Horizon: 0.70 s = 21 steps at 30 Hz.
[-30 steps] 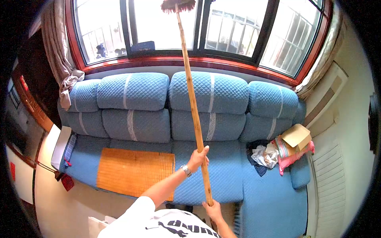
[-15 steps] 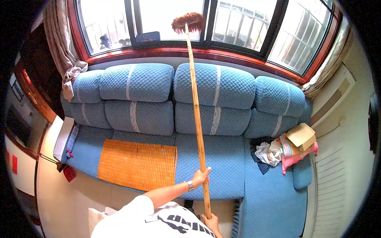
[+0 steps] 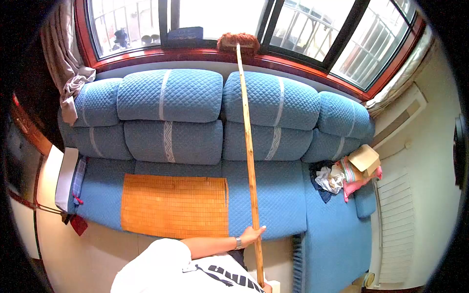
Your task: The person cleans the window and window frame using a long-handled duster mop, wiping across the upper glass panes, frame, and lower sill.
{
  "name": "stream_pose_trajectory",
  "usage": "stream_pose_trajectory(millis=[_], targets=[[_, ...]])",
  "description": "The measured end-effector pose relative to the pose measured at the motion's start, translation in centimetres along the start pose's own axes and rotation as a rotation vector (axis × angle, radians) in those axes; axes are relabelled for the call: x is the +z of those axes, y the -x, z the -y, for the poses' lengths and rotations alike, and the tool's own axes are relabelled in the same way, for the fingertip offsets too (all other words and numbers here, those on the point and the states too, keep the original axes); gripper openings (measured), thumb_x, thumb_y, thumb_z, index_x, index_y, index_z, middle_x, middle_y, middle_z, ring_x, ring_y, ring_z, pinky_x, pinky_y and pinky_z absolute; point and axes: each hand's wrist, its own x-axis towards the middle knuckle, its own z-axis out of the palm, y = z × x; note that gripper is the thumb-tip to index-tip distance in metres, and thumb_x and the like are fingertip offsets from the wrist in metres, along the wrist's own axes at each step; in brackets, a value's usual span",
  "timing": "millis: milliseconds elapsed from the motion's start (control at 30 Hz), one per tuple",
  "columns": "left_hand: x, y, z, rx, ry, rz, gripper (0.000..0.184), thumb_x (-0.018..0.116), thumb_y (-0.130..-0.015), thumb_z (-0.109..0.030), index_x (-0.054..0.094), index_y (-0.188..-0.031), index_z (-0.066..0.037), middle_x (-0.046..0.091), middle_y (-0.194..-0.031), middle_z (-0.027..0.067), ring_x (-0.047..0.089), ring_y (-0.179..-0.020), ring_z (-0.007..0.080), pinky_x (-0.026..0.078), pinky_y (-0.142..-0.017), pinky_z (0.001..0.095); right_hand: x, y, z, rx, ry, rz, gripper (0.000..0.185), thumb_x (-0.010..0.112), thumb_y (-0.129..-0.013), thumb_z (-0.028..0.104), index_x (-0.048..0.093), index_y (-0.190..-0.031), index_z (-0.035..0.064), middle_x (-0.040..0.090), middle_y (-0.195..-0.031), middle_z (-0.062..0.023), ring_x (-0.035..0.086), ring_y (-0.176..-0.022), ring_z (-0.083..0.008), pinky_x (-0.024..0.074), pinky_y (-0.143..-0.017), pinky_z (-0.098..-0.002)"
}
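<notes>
A long-handled mop [image 3: 248,146] with a wooden pole and a reddish-brown fringed head [image 3: 238,42] reaches up over the sofa to the window. Its head overlaps the lower window frame; whether it touches cannot be told. My left hand [image 3: 251,236], with a metal-band watch at the wrist, is wrapped round the lower part of the pole, thumb pointing right. At the bottom edge, my right hand [image 3: 266,288] is at the pole's lower end, mostly cut off by the frame and my white shirt.
A blue quilted L-shaped sofa [image 3: 273,200] fills the middle, with an orange-brown seat mat [image 3: 174,205] on it. Crumpled clothes [image 3: 330,179] and an open cardboard box [image 3: 364,159] lie at its right. Curtains [image 3: 73,88] hang beside the red-framed window [image 3: 117,59].
The mop head has come down from the glass to the lower window frame. Both hands have moved lower in view with the pole, and the view has shifted slightly.
</notes>
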Motion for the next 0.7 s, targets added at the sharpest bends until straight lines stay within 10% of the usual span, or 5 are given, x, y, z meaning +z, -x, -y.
stream_pose_trajectory(millis=[400, 700], targets=[[-3.9, 3.2, -3.8, -0.201, 0.289, -0.050, 0.019, 0.063, -0.079, -0.018, 0.053, -0.070, -0.005, 0.054, -0.061, 0.0060, 0.054, -0.053, 0.0170, 0.045, -0.049, 0.0335, 4.3, 2.3, 4.9, -0.052, 0.036, -0.061, 0.032, 0.067, -0.080, 0.030, 0.064, -0.090, -0.0003, 0.063, -0.073, -0.0086, 0.057, -0.069, -0.0165, 0.0469, -0.065, -0.0336], [-7.0, 3.7, -21.0, 0.466, 0.324, 0.007, 0.017, 0.061, -0.078, -0.017, 0.051, -0.068, -0.009, 0.052, -0.056, 0.0015, 0.051, -0.048, 0.0124, 0.042, -0.046, 0.0292, 3.5, -0.7, 14.2, -0.280, -0.104, -0.086, 0.032, 0.067, -0.081, 0.030, 0.064, -0.088, -0.0009, 0.062, -0.072, -0.0075, 0.057, -0.068, -0.0172, 0.0469, -0.064, -0.0338]])
